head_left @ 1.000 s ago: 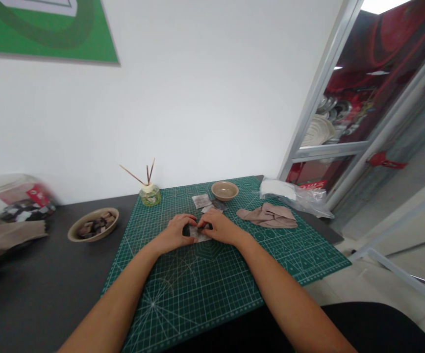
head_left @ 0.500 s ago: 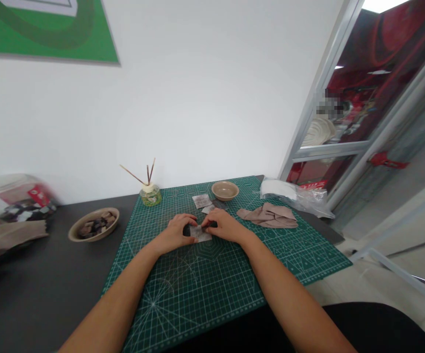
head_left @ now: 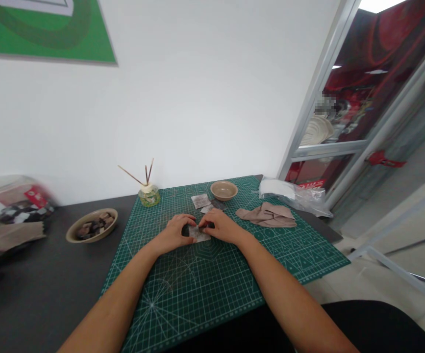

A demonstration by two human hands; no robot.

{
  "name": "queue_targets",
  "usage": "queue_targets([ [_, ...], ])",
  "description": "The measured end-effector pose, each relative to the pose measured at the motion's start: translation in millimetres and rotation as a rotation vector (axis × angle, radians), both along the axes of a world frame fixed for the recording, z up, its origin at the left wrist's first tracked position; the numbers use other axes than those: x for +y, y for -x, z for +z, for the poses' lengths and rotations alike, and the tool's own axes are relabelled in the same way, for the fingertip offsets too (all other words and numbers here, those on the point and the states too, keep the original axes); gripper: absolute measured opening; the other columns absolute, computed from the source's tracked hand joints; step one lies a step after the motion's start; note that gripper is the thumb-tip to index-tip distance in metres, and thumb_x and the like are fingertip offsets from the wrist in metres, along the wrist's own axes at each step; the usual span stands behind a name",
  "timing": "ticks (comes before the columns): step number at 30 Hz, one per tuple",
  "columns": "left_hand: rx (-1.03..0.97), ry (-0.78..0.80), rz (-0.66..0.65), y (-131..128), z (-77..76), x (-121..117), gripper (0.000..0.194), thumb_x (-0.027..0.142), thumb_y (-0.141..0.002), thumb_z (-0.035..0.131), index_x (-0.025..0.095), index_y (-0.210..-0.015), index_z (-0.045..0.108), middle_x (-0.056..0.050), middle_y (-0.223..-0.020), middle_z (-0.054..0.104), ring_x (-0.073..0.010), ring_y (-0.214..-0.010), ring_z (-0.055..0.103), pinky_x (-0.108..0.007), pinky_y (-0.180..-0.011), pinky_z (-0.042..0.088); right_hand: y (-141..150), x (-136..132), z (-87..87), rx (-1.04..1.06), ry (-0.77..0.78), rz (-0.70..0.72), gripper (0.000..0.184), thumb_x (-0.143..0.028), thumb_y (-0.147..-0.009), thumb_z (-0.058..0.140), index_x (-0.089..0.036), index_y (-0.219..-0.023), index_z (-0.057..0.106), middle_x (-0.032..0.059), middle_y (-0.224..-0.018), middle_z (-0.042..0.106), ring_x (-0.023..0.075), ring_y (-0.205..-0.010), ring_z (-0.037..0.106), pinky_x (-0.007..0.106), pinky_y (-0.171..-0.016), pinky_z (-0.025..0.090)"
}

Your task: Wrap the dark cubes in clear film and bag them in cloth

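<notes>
A small grey mottled square sheet (head_left: 199,236) lies on the green cutting mat (head_left: 212,284) between my hands. My left hand (head_left: 175,230) holds its left side, thumb at the near edge and curved fingers at the far edge. Over the sheet, my right hand (head_left: 219,225) has its fingers pinched on a small brown piece (head_left: 202,229), mostly hidden by the fingertips. Similar mottled squares (head_left: 201,201) lie just beyond my hands, partly overlapping a darker one (head_left: 218,204).
A tan bowl (head_left: 224,197) stands behind the squares, with a crumpled brownish cloth (head_left: 267,215) and a clear plastic bag (head_left: 296,196) to the right. Leftward are a reed diffuser (head_left: 149,195), a bowl (head_left: 73,238) of brown and dark chunks, and another cloth (head_left: 10,236).
The camera view has shifted slightly. Both hands keep nearly the same pose on the sheet, with only a slight movement of the right fingers.
</notes>
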State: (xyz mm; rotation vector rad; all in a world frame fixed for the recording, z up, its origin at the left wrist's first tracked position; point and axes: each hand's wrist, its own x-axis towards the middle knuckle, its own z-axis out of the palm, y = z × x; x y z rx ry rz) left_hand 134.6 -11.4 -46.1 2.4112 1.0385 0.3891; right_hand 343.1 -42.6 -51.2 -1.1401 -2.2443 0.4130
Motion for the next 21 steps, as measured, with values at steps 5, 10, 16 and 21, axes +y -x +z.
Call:
queue_targets([
  [5, 0.006, -0.003, -0.004, -1, -0.6, 1, 0.037, 0.026, -0.069, 0.072, 0.022, -0.105, 0.062, -0.006, -0.129, 0.055, -0.0285, -0.124, 0.045, -0.046, -0.106, 0.032, 1, 0, 2.8, -0.024, 0.003, 0.029, 0.017, -0.005, -0.074, 0.068, -0.017, -0.084, 0.071, 0.0017, -0.082, 0.070, 0.0172, -0.086, 0.059, 0.031, -0.083, 0.040],
  [10, 0.009, -0.004, -0.008, -1, -0.8, 1, 0.036, 0.028, -0.069, 0.072, 0.023, -0.103, 0.061, -0.006, -0.130, 0.055, -0.0285, -0.125, 0.044, -0.047, -0.107, 0.031, -5, -1, 5.0, -0.007, 0.037, 0.010, 0.018, -0.004, -0.073, 0.068, -0.017, -0.083, 0.071, 0.0014, -0.080, 0.070, 0.0168, -0.085, 0.059, 0.030, -0.083, 0.041],
  [16, 0.001, -0.007, -0.003, 0, -4.2, 3, 0.039, 0.028, -0.069, 0.073, 0.024, -0.106, 0.061, -0.006, -0.130, 0.055, -0.0281, -0.125, 0.044, -0.046, -0.107, 0.031, 6, 0, -0.3, 0.022, 0.018, -0.039, 0.016, -0.010, -0.075, 0.070, -0.016, -0.090, 0.068, 0.0026, -0.081, 0.068, 0.0166, -0.082, 0.057, 0.029, -0.078, 0.041],
  [21, -0.007, -0.024, -0.016, 1, -4.6, 3, 0.034, 0.028, -0.070, 0.072, 0.024, -0.102, 0.062, -0.004, -0.130, 0.056, -0.0273, -0.125, 0.045, -0.045, -0.106, 0.033, -3, 0, 2.6, -0.017, -0.009, -0.044, 0.011, -0.007, -0.073, 0.070, -0.016, -0.080, 0.069, 0.0023, -0.078, 0.068, 0.0174, -0.082, 0.057, 0.030, -0.078, 0.040],
])
